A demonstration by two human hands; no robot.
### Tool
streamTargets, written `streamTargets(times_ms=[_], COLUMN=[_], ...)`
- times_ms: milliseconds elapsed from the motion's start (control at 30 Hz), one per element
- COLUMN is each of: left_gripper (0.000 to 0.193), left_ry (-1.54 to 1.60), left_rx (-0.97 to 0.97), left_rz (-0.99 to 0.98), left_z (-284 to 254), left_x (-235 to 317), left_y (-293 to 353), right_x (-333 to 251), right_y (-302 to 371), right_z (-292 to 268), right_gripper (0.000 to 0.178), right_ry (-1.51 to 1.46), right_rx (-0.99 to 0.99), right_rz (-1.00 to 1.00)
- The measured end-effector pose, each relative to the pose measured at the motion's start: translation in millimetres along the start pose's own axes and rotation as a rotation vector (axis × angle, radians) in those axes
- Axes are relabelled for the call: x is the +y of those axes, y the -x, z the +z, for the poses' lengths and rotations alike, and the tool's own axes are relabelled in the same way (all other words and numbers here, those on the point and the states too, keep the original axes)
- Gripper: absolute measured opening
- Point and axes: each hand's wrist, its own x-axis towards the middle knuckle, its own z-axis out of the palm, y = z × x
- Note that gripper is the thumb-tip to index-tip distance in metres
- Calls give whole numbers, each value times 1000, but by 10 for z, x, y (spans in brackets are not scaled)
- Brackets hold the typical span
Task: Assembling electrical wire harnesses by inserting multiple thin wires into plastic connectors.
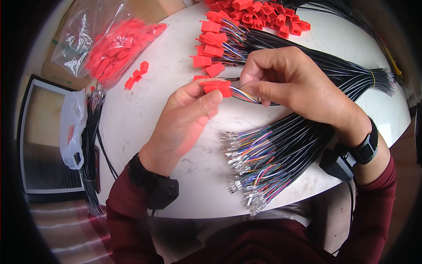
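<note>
Between the thumb and fingers of my left hand (187, 114) is a red plastic connector housing (218, 88). Thin coloured wires (243, 95) run out of its right end toward my right hand (294, 83). My right thumb and fingers are pinched together on these wires, just right of the housing; the exact grip is partly hidden by the fingers. Behind my hands lie black cables ending in red housings (211, 38). Nearer to me, a fanned bundle of black cables (281, 154) shows bare metal terminals (237, 154) at its left ends.
A clear plastic bag (118, 53) full of red housings lies at the far left, with a few loose red housings (137, 75) beside it. More red housings (272, 17) are piled at the back. Another cable bundle (91, 145) and a white bag (72, 127) line the table's left edge.
</note>
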Motion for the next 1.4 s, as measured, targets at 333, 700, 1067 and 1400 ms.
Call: streamTargets(times_ms=[333,700,1067,1400], left_gripper=[28,26,28,25], left_ry=[54,160,133,154], left_rx=[-36,-95,-105,-100], left_rz=[-19,-49,-18,1], left_z=[23,72,67,76], left_x=[8,36,-10,-63], left_y=[15,22,9,17], right_x=[5,-75,-22,-11], right_y=[12,45,20,29], right_z=[7,6,32,28], right_gripper=[11,6,6,5], right_ry=[29,315,25,-72], right_rx=[-3,17,-27,-78], right_rz=[-63,-231,-36,36])
